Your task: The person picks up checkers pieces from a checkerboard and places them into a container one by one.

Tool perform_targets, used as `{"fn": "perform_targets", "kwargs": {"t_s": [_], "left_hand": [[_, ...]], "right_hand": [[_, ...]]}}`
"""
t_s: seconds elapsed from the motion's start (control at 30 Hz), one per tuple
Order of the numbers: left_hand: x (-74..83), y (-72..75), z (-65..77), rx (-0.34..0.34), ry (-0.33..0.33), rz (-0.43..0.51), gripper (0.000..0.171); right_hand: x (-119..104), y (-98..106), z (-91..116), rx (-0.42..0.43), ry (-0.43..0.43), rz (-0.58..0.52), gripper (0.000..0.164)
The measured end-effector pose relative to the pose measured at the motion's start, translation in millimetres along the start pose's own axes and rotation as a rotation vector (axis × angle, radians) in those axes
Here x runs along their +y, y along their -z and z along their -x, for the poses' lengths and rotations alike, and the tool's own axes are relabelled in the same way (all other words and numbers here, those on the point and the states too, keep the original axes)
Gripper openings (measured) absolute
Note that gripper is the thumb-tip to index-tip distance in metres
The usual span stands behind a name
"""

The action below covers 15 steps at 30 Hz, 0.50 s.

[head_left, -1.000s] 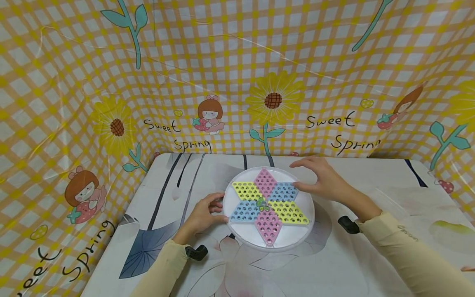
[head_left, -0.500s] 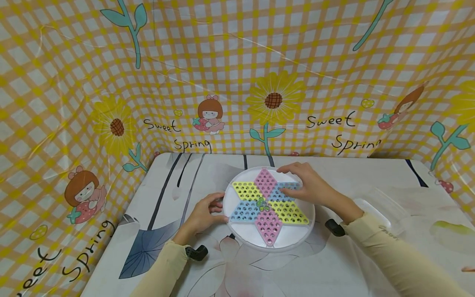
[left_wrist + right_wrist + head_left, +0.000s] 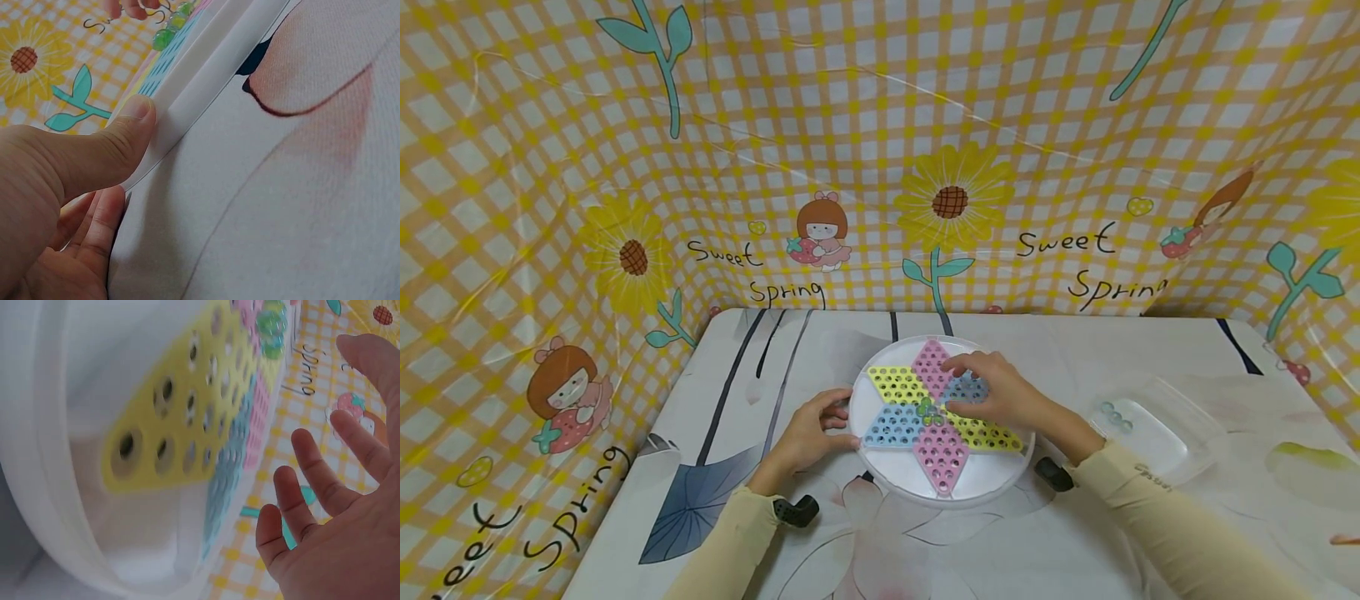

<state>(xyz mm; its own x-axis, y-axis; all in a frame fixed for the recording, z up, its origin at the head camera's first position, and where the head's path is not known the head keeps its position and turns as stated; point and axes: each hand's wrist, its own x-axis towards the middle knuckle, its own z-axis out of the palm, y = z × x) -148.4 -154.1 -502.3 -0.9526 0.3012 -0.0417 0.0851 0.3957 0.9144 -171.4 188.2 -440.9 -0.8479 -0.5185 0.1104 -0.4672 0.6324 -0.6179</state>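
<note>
A round white Chinese checkers board (image 3: 880, 472) lies on the table, its star of pink, yellow and blue points full of holes. Several green glass marbles (image 3: 929, 410) sit clustered at the star's centre. My left hand (image 3: 808, 433) grips the board's left rim, and the left wrist view has its thumb (image 3: 128, 137) on the rim with fingers lower down at the edge. Over the blue and yellow points on the right hovers my right hand (image 3: 996, 392), thumb and index finger apart beside the marbles. Nothing shows between its spread fingers (image 3: 315, 469) in the right wrist view.
A clear plastic box (image 3: 1180, 467) with a few pale marbles (image 3: 1116, 417) inside stands right of the board, close to my right sleeve (image 3: 1157, 508). A checked cloth (image 3: 865, 108) hangs behind the table and around its sides.
My right hand has moved left from the board's right rim to just beside the central marbles. Its arm has uncovered the plastic box. My left hand keeps its place on the rim.
</note>
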Motion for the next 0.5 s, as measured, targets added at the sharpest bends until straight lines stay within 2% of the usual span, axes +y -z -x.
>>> {"fn": "perform_targets", "kwargs": {"t_s": [0.23,0.5], "left_hand": [[-0.3,0.3,-0.2,0.001,0.004,0.002,0.08],[0.9,-0.1,0.6,0.001,0.01,-0.008,0.08]], "right_hand": [[-7,-16,0,-0.024,-0.06,0.017,0.046],[-9,-29,1,0.0,-0.102,0.099,0.034]]}}
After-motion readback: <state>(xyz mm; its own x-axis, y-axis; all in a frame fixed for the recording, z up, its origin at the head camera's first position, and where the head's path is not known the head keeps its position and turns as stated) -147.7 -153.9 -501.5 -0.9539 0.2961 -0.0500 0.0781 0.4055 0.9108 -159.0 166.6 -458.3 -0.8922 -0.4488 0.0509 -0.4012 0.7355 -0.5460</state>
